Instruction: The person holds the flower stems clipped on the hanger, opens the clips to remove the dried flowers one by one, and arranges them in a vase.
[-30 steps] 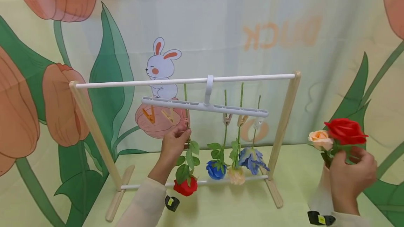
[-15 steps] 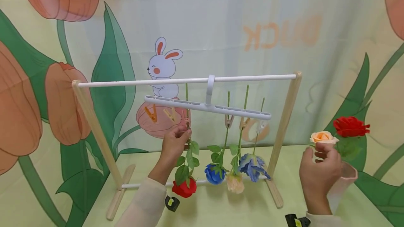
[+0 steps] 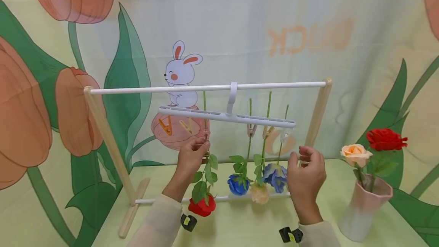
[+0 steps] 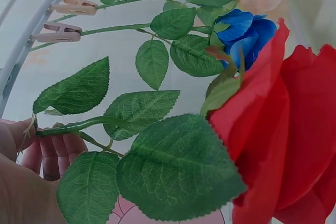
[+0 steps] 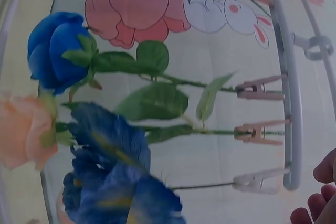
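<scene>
A red rose (image 3: 202,206) hangs head down from a pink clip (image 3: 205,129) on the white hanger (image 3: 212,116). My left hand (image 3: 191,160) pinches its stem just below that clip; the leaves (image 4: 173,166) spread past the fingers in the left wrist view. Holding nothing, my right hand (image 3: 306,174) is raised with loosely bent fingers beside a blue ruffled flower (image 3: 275,177) on the white clip (image 3: 285,135). A blue rose (image 3: 238,184) and a cream rose (image 3: 259,193) also hang upside down between the hands.
The hanger tilts down to the right on a wooden rack's white top rod (image 3: 171,89). An orange clip (image 3: 165,125) and a yellow clip (image 3: 186,125) hold nothing. At right, a pink-and-white vase (image 3: 360,216) holds a peach rose (image 3: 356,154) and another red rose (image 3: 386,139).
My right hand has left the flowers in the vase and moved left to the hanger's right end. The left hand stays on the hanging red rose's stem.
</scene>
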The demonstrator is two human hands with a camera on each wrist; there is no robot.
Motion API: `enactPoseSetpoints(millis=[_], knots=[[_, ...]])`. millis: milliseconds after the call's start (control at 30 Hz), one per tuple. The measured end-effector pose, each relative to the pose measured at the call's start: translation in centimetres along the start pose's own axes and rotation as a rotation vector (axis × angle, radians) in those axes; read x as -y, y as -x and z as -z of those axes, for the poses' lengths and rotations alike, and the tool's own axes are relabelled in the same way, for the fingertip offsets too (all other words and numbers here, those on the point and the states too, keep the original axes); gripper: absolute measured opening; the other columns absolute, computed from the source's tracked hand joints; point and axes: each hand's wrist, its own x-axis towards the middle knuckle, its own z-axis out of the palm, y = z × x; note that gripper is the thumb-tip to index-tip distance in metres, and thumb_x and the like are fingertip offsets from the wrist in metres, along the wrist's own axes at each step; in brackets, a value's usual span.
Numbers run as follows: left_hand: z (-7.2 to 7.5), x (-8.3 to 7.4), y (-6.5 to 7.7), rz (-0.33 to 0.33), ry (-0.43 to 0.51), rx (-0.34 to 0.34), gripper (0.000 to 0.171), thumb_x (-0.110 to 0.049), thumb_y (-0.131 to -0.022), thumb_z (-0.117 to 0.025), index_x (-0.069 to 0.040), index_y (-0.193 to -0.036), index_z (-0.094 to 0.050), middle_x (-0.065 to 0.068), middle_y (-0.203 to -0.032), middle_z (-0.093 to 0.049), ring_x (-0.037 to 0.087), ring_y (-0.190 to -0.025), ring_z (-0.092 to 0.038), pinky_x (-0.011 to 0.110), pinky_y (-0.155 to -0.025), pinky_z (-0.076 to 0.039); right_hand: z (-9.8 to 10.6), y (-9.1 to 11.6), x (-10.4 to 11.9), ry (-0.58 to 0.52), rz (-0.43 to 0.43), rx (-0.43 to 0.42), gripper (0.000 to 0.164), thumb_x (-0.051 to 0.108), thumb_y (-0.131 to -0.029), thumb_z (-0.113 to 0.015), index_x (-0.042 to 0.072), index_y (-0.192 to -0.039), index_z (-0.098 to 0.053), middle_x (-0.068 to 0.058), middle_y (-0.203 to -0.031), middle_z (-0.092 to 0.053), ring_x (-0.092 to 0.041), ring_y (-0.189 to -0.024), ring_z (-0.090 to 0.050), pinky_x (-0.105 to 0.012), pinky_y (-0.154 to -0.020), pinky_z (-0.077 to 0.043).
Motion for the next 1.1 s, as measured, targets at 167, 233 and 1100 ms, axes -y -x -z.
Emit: enactPoseSetpoints(millis=[167, 233, 1100], knots=[[0.0, 0.0, 0.0, 0.004, -0.010, 0.001, 0.029, -0.022, -0.100, -0.065, -0.006, -0.124, -0.069, 0.010, -0.105, -0.067, 0.014, -0.088, -0.062, 0.029, -0.074, -0.061, -1.4, 0.5, 1.0, -0.022, 0.016, 0.063, 0.021, 0.005, -0.088, -0.070, -0.004, -0.108, -0.067, -0.020, -0.099, -0.067, -0.034, -0.083, -0.065, -0.021, -0.072, -0.042], [0.0, 0.0, 0.1, 0.006, -0.020, -0.001, 0.029, -0.023, -0.101, -0.065, -0.006, -0.124, -0.069, 0.013, -0.108, -0.068, 0.015, -0.088, -0.062, 0.029, -0.075, -0.061, -1.8, 0.7, 1.4, -0.024, 0.013, 0.091, 0.022, 0.007, -0.088, -0.071, -0.003, -0.108, -0.067, -0.020, -0.100, -0.067, -0.034, -0.085, -0.066, -0.025, -0.073, -0.045], [0.4, 0.0, 0.2, 0.026, 0.013, 0.013, 0.027, -0.023, -0.101, -0.065, -0.007, -0.123, -0.069, 0.010, -0.106, -0.067, 0.017, -0.089, -0.065, 0.037, -0.081, -0.063, -7.6, 3.6, 7.5, -0.099, 0.038, 0.331, 0.026, 0.013, -0.090, -0.074, 0.002, -0.112, -0.066, -0.015, -0.104, -0.067, -0.033, -0.090, -0.063, -0.047, -0.081, -0.053]])
